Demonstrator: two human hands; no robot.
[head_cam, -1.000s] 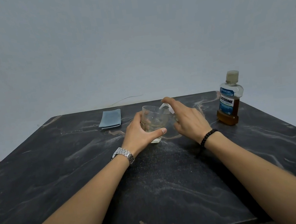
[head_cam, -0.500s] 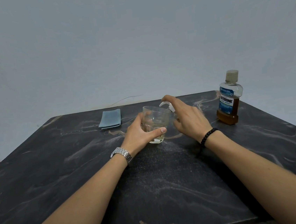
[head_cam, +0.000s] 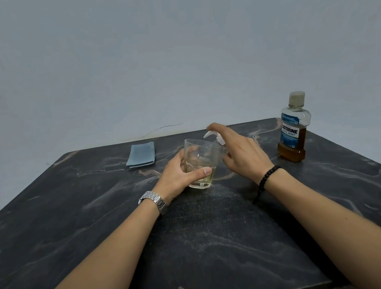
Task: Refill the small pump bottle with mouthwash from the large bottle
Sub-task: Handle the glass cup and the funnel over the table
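My left hand [head_cam: 178, 176] grips a clear glass tumbler [head_cam: 202, 164] that stands mid-table with a little yellowish liquid at its bottom. Just behind the glass, the white pump head [head_cam: 214, 137] of the small pump bottle shows; the bottle's body is hidden by my right hand [head_cam: 242, 153], whose fingers curl round it while the index finger rests on top of the pump. The nozzle points over the glass rim. The large mouthwash bottle [head_cam: 292, 131], capped, blue-labelled and about a third full of amber liquid, stands at the back right, apart from both hands.
A folded blue cloth [head_cam: 141, 154] lies at the back left of the dark marble table [head_cam: 76, 227]. A plain wall runs behind the table's far edge. A dark object sits at the right frame edge.
The pump head has risen and my right index finger with it. The glass and my left hand have stayed in place.
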